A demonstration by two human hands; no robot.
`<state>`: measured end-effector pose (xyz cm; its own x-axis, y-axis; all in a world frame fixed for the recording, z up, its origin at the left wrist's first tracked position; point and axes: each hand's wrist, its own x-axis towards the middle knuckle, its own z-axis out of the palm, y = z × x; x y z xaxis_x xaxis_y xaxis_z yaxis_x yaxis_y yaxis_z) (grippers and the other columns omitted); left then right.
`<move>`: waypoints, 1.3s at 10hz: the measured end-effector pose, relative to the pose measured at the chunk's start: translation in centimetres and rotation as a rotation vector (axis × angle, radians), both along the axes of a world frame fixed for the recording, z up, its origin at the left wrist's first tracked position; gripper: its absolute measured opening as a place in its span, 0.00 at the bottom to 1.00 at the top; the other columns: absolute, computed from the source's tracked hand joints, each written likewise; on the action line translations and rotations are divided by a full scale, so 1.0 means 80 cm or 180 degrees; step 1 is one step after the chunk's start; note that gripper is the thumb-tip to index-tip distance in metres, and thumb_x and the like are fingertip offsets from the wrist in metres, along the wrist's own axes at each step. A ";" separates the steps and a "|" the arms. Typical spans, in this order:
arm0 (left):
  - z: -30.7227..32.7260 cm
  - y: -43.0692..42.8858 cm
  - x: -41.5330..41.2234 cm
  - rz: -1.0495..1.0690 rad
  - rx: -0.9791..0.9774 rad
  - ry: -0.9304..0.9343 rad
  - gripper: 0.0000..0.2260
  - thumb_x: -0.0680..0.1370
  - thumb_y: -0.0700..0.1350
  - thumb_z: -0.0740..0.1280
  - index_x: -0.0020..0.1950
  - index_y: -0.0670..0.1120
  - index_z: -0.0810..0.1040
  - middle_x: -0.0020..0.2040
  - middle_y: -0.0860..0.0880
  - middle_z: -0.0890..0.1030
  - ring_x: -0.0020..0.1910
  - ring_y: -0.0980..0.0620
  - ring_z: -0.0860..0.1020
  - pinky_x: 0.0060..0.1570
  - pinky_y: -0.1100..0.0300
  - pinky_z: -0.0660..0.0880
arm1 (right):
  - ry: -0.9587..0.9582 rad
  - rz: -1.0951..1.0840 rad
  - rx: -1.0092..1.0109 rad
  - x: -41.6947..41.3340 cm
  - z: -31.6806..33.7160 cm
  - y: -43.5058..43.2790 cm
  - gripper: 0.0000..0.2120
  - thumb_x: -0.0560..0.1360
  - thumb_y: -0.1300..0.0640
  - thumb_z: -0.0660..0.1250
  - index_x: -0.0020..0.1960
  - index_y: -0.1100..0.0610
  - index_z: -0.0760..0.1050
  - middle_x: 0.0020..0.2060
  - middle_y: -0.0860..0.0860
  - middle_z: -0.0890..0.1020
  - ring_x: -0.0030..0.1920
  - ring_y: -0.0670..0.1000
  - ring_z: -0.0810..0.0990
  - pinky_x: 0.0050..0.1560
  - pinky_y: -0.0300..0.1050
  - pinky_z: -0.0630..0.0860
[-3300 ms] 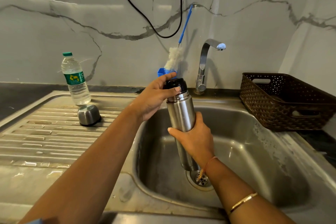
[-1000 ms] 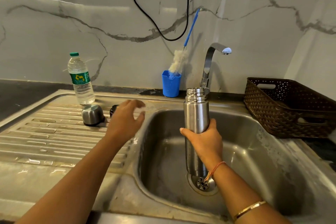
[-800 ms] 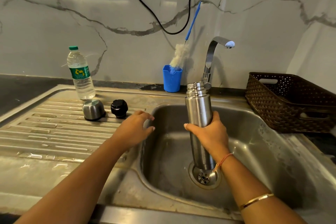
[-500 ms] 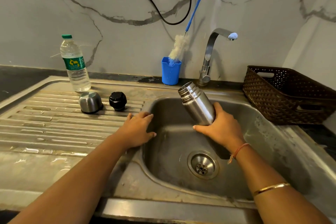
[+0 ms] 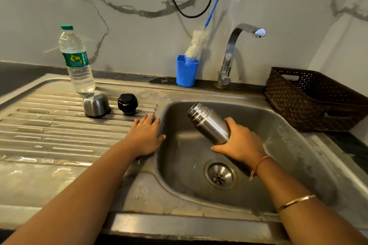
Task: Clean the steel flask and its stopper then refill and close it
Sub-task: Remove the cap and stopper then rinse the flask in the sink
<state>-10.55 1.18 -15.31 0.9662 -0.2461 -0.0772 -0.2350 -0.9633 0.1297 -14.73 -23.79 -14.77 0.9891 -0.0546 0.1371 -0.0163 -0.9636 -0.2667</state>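
My right hand (image 5: 240,142) grips the open steel flask (image 5: 208,121) around its lower body, holding it tilted over the sink basin (image 5: 278,145) with the mouth pointing up and to the left. The black stopper (image 5: 127,104) and the steel cup lid (image 5: 96,104), upside down, stand side by side on the ribbed draining board (image 5: 49,131). My left hand (image 5: 146,135) rests flat on the sink's left rim, fingers straight, holding nothing.
A water bottle (image 5: 76,61) stands at the back of the draining board. A blue cup (image 5: 186,70) holds a long bottle brush (image 5: 197,43) beside the tap (image 5: 233,51). A brown basket (image 5: 316,97) sits right of the sink. The drain (image 5: 220,177) lies below the flask.
My left hand took the stopper off the flask, set it on the draining board and came to rest on the sink rim. My right hand tipped the flask from upright to slanted.
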 end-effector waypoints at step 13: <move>-0.002 -0.002 0.001 0.0055 0.0028 0.0015 0.29 0.81 0.53 0.57 0.78 0.45 0.50 0.79 0.44 0.49 0.77 0.45 0.46 0.74 0.48 0.45 | 0.0020 0.0169 -0.0429 0.003 -0.012 0.003 0.34 0.65 0.43 0.71 0.65 0.46 0.60 0.52 0.49 0.75 0.49 0.53 0.76 0.44 0.45 0.73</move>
